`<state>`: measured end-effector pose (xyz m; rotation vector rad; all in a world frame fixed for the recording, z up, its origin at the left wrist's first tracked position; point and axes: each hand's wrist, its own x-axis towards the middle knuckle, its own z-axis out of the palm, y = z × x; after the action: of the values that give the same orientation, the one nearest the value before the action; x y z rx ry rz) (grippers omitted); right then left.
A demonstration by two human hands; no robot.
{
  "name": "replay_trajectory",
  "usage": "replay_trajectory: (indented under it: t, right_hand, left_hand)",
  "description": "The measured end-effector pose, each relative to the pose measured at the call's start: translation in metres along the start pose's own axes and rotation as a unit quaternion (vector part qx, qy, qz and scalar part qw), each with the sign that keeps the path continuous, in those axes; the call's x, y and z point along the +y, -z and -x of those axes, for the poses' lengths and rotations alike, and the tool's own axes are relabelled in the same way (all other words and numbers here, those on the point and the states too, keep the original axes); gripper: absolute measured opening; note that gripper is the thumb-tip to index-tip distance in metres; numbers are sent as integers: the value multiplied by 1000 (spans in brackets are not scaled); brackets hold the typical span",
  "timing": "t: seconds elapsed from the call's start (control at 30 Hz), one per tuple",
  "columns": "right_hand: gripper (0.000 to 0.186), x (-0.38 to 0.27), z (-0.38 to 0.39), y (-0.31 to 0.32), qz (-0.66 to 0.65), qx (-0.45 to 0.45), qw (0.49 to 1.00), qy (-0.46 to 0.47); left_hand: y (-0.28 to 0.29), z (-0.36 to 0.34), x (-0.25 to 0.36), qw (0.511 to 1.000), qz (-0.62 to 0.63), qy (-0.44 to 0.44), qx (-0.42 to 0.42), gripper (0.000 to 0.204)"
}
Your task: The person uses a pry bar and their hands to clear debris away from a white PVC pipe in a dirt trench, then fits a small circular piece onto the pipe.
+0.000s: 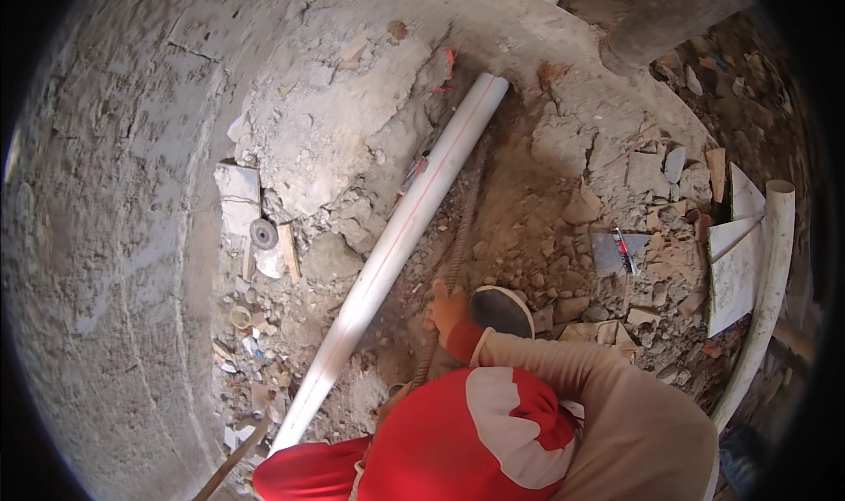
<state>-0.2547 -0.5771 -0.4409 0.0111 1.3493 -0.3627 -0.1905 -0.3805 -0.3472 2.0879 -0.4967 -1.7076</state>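
My right hand (446,308), coming out of a beige sleeve with a red cuff, is closed around a ribbed steel rod (461,228) that lies in the dirt trench. My left hand (393,401) is mostly hidden behind my red shirt; it sits at the rod's lower end, and its grip cannot be made out. A long white plastic pipe (400,237) runs diagonally just to the left of the rod, from the upper middle down to the lower left. A dark shoe sole (502,311) rests right beside my right hand.
A rough concrete wall (114,237) fills the left. Rubble and broken concrete (343,131) flank the trench. A round grinding disc (263,233) lies left of the pipe. On the right lie a curved white pipe (775,281), pale tiles (735,268) and a red-handled tool (625,251).
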Motion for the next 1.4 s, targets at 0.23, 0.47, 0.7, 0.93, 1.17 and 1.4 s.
replay_trajectory:
  t: [0.23, 0.47, 0.7, 0.93, 1.17, 1.4]
  right_hand:
    - [32, -20, -68, -24, 93, 39, 995, 29]
    - [31, -18, -39, -8, 50, 21, 998, 44]
    - [22, -31, -94, -1, 43, 15, 992, 115]
    - [21, -111, -109, -19, -52, -30, 991, 117]
    - [21, -30, -33, -9, 17, -15, 998, 66]
    - [21, -40, -54, -13, 36, 12, 996, 75]
  left_hand:
    - [24, -46, 27, 928, 334, 87, -138, 41]
    - [-11, -49, -30, 988, 147, 20, -43, 39]
    - [5, -52, 70, 960, 266, 68, -61, 31]
    - [3, -96, 140, 937, 323, 58, -118, 16]
    - [7, -12, 91, 973, 219, 39, -59, 29]
    - [2, -29, 102, 979, 191, 54, -36, 34]
